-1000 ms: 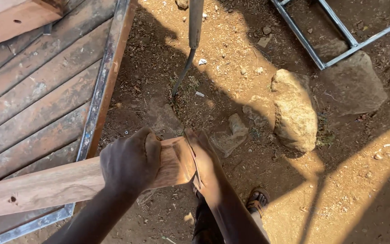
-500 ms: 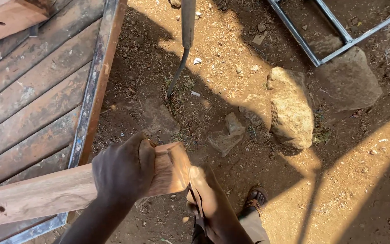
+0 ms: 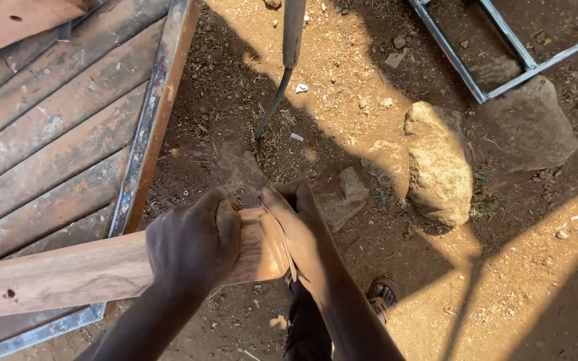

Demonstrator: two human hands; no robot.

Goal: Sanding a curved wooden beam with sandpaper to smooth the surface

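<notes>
My left hand (image 3: 194, 246) gripped the wooden plank (image 3: 68, 274) near its end; my right hand (image 3: 294, 224) pressed flat, fingers extended, against that end above the dirt ground (image 3: 369, 134).

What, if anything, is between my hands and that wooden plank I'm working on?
Nothing visible. The left hand grips over the wooden plank near its end, and the right hand presses flat against the end face, seemingly with a thin sheet under the palm. The big stone and bent metal rod lie farther off.
</notes>
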